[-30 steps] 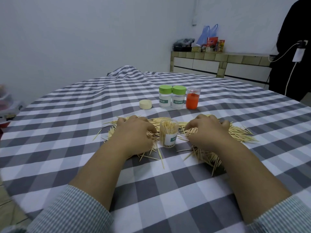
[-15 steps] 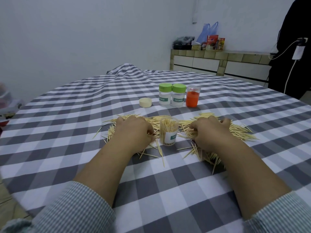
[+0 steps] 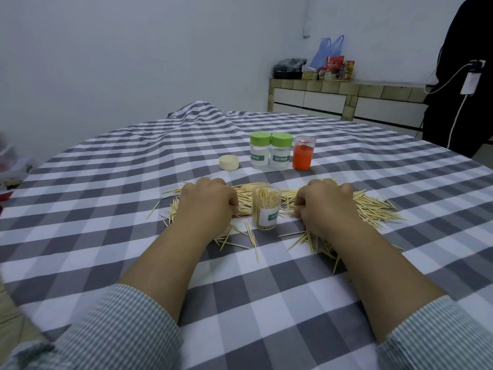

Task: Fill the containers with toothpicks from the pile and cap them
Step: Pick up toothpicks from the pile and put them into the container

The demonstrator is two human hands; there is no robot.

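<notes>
Open clear container [image 3: 266,206] dead centre on the checked tablecloth [image 3: 106,182], upright, no cap, packed with toothpicks standing on end, white and green label facing the camera. Sits right in the middle of the toothpick pile [image 3: 373,206], which spreads left and right in a wide band with loose strays scattered toward the near edge.

Left hand [image 3: 206,204] just beside the container on its left, knuckles up, fingers curled down into the pile. Right hand [image 3: 324,205] mirrored on the other side, same curled pose, also resting on the toothpicks. Probably pinching or raking up some toothpicks under there, but fingertips hidden beneath the hands, so can't really tell whether anything is actually gripped. Neither hand touching the container as far as visible. Striped sleeves pushed back, forearms bare.

Further back, well apart from the pile: cream-coloured cap [image 3: 229,162] lying by itself on the cloth. To its right, two clear containers with green caps [image 3: 270,153] standing side by side and touching, both labelled TOOTHPICK. Just beside those on the right, a clear container with an orange insert [image 3: 303,153], upright.

Background: tiled counter [image 3: 346,88] along the far wall with a blue plastic bag [image 3: 326,50] and some packets on top. White charger with cable [image 3: 469,81] hanging at the far right against something dark.
</notes>
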